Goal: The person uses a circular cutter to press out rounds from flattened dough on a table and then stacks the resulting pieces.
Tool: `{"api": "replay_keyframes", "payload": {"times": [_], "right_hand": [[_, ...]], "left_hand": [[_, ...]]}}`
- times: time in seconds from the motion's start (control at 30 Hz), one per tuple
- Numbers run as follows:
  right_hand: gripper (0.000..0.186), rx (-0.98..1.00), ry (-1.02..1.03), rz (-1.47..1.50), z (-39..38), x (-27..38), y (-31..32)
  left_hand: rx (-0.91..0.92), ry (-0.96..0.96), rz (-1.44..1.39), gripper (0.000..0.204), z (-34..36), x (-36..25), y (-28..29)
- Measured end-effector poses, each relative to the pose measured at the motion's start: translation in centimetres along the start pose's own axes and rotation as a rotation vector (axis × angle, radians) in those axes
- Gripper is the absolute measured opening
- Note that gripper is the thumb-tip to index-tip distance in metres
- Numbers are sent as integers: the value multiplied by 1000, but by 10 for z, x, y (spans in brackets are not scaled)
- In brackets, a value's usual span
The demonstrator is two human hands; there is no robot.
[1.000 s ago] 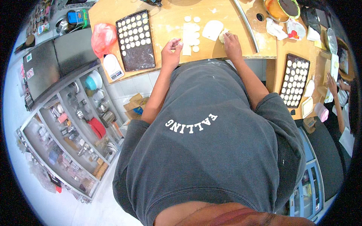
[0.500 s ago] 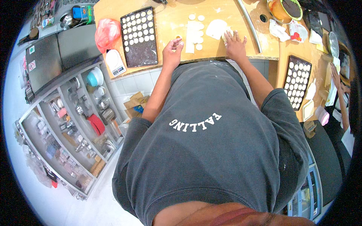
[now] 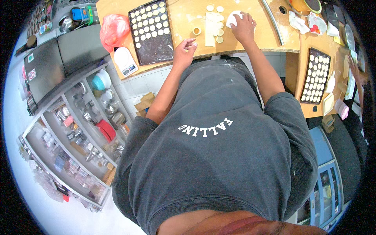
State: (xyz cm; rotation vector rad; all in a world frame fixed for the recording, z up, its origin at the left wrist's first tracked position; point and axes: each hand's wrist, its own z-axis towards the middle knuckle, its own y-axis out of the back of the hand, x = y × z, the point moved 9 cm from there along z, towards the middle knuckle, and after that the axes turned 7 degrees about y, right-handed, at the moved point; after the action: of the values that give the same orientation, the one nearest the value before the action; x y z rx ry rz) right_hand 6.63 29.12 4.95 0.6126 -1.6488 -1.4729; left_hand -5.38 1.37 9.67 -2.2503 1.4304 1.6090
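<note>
My left hand (image 3: 185, 52) is at the table's near edge, its fingers loosely curled and apart, holding nothing. Just beyond its fingertips a small yellowish ring cutter (image 3: 196, 31) stands on the wood. To the right lies a flat pale dough strip (image 3: 211, 29), with several cut dough rounds (image 3: 219, 39) along its right edge and beyond it. My right hand (image 3: 244, 28) rests with fingers spread over a white patch (image 3: 235, 18), either flour or a white sheet; I cannot tell which, as the hand hides part of it.
A dark baking tray (image 3: 154, 49) with rows of dough rounds stands left, near a white scale (image 3: 125, 62) and red plastic bag (image 3: 114, 31). A metal bar (image 3: 273, 21) lies right. Another filled tray (image 3: 315, 76) sits farther right, near another person's arm (image 3: 355, 76).
My left hand has let go of the ring cutter, which now stands on the table. My right hand has moved left onto the white patch. The whole view has shifted slightly.
</note>
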Motion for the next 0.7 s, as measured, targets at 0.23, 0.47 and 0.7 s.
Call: {"api": "replay_keyframes", "payload": {"times": [0.23, 0.47, 0.7], "right_hand": [[32, 158, 119, 75, -32, 76, -24], [13, 87, 102, -13, -35, 93, -43], [15, 51, 0, 44, -26, 80, -52]], "left_hand": [[27, -27, 63, 34, 12, 27, 35], [45, -3, 46, 33, 28, 40, 67], [136, -77, 98, 35, 29, 35, 61]]}}
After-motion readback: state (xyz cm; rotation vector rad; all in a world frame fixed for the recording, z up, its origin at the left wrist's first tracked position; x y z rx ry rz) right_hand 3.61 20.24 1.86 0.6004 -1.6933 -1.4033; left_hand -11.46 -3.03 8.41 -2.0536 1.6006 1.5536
